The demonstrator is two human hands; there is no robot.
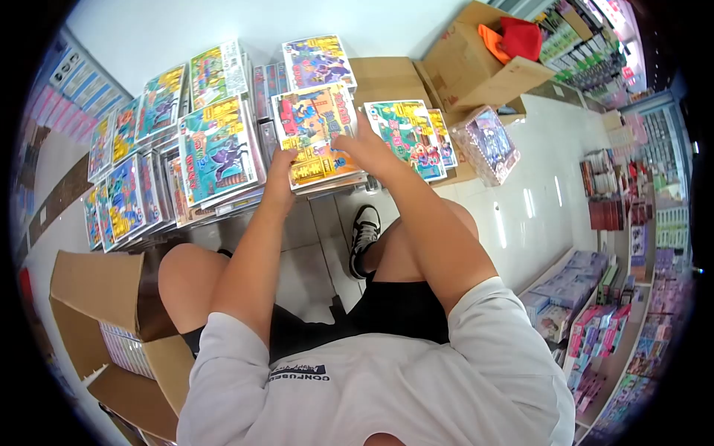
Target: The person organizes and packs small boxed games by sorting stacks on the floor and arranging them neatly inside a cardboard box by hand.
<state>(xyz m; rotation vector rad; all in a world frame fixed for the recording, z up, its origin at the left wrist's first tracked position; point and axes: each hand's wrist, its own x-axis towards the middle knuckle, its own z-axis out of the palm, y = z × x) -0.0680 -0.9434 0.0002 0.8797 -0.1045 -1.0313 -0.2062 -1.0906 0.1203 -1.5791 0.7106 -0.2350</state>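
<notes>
Both of my hands are on a flat, glossy printed pack (pixel 316 123) with yellow, red and purple cartoon pictures, at the front of the stacks. My left hand (pixel 281 172) grips its lower left edge, thumb on the cover. Along the right edge, my right hand (pixel 364 149) is closed on it, with the thumb lying over the front and the other fingers partly hidden. Just left stands a stack topped by a teal and yellow pack (pixel 217 149). A purple pack (pixel 318 61) lies behind, and a green pack (pixel 399 137) is right of my right hand.
More stacks of packs (pixel 160 100) line the left side. An open cardboard box (pixel 97 297) with packs inside stands by my left knee. Another carton (pixel 468 67) holds red and orange items. A clear-wrapped bundle (pixel 487 145) sits right. Stocked shelves (pixel 595 297) run along the right.
</notes>
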